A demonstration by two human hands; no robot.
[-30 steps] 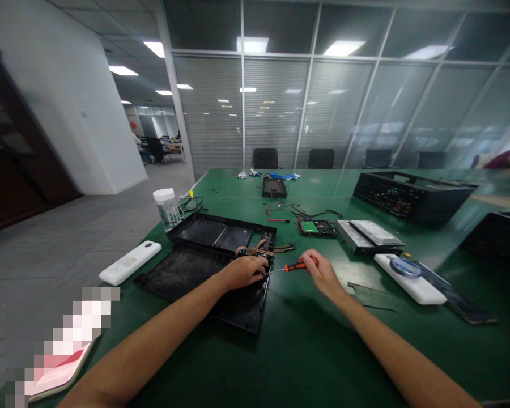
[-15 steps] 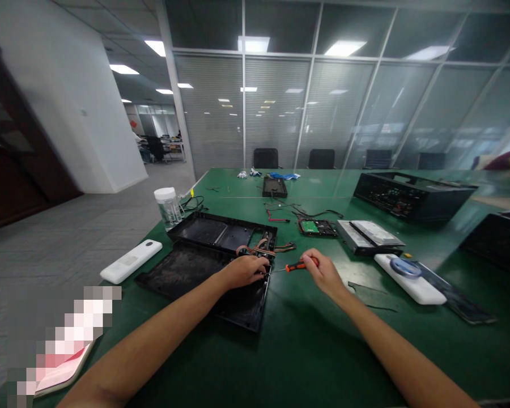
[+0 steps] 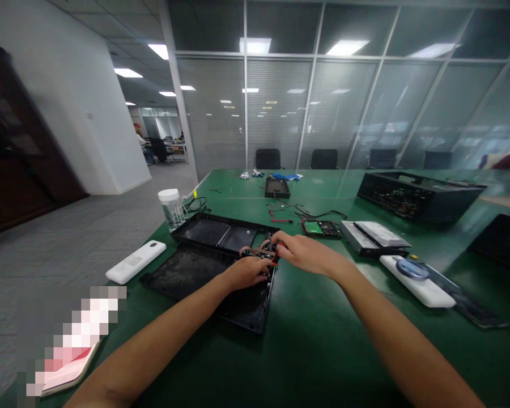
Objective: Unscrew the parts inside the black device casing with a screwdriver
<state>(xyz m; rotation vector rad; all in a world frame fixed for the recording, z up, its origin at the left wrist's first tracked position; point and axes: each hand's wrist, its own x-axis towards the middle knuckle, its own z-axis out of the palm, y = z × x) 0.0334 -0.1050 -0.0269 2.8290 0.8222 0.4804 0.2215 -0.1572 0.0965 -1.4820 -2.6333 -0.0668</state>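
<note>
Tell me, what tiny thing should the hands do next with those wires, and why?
Probably lift the wire bundle gently aside with the right hand. Its fingers touch the wires at the edge of the black case, while the left hand rests on the case beside them.

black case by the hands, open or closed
Open: the black case lies in two shallow halves, insides facing up, wires exposed.

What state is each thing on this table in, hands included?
Case, open, both halves lying flat.
Jar, upright, lid on.
Chassis, cover off.
Left hand, on the wires in the case.
Right hand, closed on screwdriver.
</note>
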